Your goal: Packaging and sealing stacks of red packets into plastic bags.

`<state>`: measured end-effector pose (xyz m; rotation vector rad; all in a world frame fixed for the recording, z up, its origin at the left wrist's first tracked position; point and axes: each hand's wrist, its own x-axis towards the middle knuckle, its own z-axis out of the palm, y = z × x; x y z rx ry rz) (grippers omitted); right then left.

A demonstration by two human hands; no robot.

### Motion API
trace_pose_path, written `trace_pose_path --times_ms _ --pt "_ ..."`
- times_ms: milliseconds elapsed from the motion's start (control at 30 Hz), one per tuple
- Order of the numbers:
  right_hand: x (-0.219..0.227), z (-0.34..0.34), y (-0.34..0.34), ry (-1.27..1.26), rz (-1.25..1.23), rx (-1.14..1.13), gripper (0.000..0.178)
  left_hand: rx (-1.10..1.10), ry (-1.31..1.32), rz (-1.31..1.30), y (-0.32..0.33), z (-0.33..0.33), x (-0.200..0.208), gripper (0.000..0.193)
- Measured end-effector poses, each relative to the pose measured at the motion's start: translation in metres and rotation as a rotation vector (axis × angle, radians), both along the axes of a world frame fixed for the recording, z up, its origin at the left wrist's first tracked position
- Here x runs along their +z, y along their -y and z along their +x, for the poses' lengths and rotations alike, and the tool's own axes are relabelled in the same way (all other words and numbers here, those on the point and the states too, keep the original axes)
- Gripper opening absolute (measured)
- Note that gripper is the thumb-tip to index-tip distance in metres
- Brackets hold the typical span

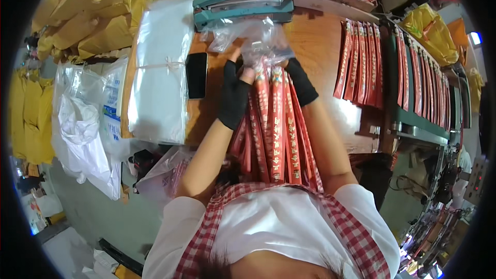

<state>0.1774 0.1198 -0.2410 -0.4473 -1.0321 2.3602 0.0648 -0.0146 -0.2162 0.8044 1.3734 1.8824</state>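
A bundle of long, narrow red packets (278,124) with pale printing lies between my forearms, its near end against my chest. My left hand (236,93), in a black fingerless glove, grips the bundle's left side near the far end, thumb on top. On the other side my right hand (302,83), gloved the same way, closes around the bundle; its fingertips are mostly hidden. A crumpled clear plastic bag (266,44) covers the packets' far ends, between both hands. I cannot tell how far the packets sit inside it.
Left on the wooden table (318,26) lie a tied stack of clear bags (160,72) and a black phone (197,76). A teal sealer-like device (243,13) stands at the far edge. More red packets (360,64) lie in a row at right, beside a green conveyor-like surface (418,116) with others.
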Motion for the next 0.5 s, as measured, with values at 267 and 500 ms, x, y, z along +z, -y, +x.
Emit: trace_pose_path --times_ms 267,500 --pt "-0.006 -0.007 -0.004 0.130 0.008 -0.057 0.066 0.247 -0.891 -0.228 -0.039 -0.027 -0.034 0.025" --pt "-0.029 -0.014 -0.023 0.636 0.176 -0.146 0.041 0.138 -1.199 -0.003 -0.024 0.011 -0.007 0.010"
